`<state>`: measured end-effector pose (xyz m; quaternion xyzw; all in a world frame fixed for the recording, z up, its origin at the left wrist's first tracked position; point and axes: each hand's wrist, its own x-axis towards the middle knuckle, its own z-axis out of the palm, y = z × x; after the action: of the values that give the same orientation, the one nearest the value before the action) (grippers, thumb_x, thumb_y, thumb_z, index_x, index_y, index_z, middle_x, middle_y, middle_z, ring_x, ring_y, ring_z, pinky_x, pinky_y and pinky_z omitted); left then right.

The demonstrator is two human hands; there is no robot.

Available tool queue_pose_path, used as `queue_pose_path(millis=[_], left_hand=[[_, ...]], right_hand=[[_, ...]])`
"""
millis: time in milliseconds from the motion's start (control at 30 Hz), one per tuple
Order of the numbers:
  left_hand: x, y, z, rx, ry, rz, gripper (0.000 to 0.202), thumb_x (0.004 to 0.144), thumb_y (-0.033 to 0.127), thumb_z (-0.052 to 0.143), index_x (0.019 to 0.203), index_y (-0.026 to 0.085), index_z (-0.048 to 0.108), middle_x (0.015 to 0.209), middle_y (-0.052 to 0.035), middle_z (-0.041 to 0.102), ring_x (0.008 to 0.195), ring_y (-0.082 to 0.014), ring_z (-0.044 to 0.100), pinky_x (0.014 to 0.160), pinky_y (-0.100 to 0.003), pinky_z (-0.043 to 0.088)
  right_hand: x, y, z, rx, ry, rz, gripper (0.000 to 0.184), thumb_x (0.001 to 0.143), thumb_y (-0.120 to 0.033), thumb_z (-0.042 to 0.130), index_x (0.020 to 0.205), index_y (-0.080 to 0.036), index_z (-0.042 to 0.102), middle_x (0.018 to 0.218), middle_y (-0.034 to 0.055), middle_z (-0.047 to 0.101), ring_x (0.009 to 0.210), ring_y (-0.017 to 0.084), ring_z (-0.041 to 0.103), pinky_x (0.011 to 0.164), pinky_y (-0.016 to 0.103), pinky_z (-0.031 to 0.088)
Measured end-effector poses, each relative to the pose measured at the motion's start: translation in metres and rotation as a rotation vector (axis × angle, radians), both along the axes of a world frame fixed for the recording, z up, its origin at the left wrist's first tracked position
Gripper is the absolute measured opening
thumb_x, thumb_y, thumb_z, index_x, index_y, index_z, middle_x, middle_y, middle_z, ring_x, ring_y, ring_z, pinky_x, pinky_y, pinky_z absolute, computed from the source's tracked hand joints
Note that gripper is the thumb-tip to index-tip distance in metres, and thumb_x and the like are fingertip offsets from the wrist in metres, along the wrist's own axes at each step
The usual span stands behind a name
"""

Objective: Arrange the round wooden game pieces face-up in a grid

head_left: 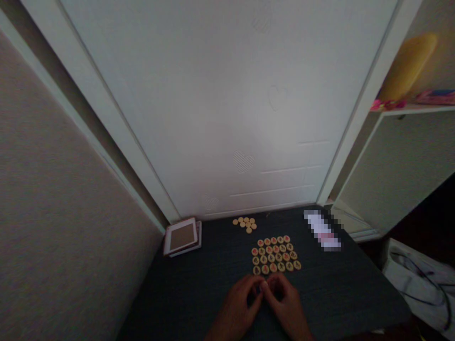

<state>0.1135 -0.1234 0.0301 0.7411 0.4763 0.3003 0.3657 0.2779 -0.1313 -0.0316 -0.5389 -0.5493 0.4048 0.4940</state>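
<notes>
My left hand [239,303] and my right hand [285,299] meet at the fingertips just below a block of round wooden xiangqi pieces [278,257]. Both hands are closed in a pinch, and whatever lies between the fingers, if anything, is hidden. The pieces lie flat in several rows and bear red or black characters. Farther back, a loose cluster of round pieces [242,224] shows plain faces with no characters visible.
On the dark table [199,289], stacked frame-like items [182,237] lie at the back left. A pixelated pale rectangular object [322,230] is at the right. A white panel [220,118] rises behind. Cables [426,284] sit in a white box beyond the right edge.
</notes>
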Motion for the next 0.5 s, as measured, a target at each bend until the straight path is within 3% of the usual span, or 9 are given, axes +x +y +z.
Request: queue_pose_path(millis=[133, 333, 500], left_hand=[[0.000, 0.000, 0.004, -0.007, 0.021, -0.024, 0.023, 0.097, 0.027, 0.056, 0.117, 0.029, 0.067, 0.108, -0.0022, 0.073, 0.094, -0.0188, 0.067, 0.090, -0.028, 0.052], [-0.004, 0.001, -0.003, -0.011, 0.003, 0.005, 0.020, 0.099, 0.035, 0.055, 0.113, 0.030, 0.068, 0.103, -0.0009, 0.074, 0.089, -0.0181, 0.067, 0.085, -0.027, 0.052], [-0.020, 0.035, 0.000, 0.047, -0.004, 0.068, 0.024, 0.097, 0.036, 0.058, 0.118, 0.028, 0.066, 0.102, -0.0009, 0.073, 0.088, -0.0180, 0.066, 0.084, -0.027, 0.052]], right_hand=[[0.000, 0.000, -0.002, -0.014, -0.007, 0.005, 0.029, 0.090, -0.048, 0.064, 0.085, -0.019, 0.064, 0.076, 0.0026, 0.069, 0.072, 0.019, 0.066, 0.069, 0.026, 0.050], [-0.002, 0.000, -0.001, 0.017, 0.034, 0.042, 0.031, 0.092, -0.050, 0.061, 0.088, -0.020, 0.064, 0.082, 0.0052, 0.072, 0.078, 0.021, 0.068, 0.074, 0.027, 0.052], [0.001, 0.001, -0.006, -0.025, 0.076, 0.030, 0.039, 0.092, -0.058, 0.057, 0.092, -0.020, 0.064, 0.083, 0.0062, 0.073, 0.079, 0.022, 0.070, 0.074, 0.028, 0.053]])
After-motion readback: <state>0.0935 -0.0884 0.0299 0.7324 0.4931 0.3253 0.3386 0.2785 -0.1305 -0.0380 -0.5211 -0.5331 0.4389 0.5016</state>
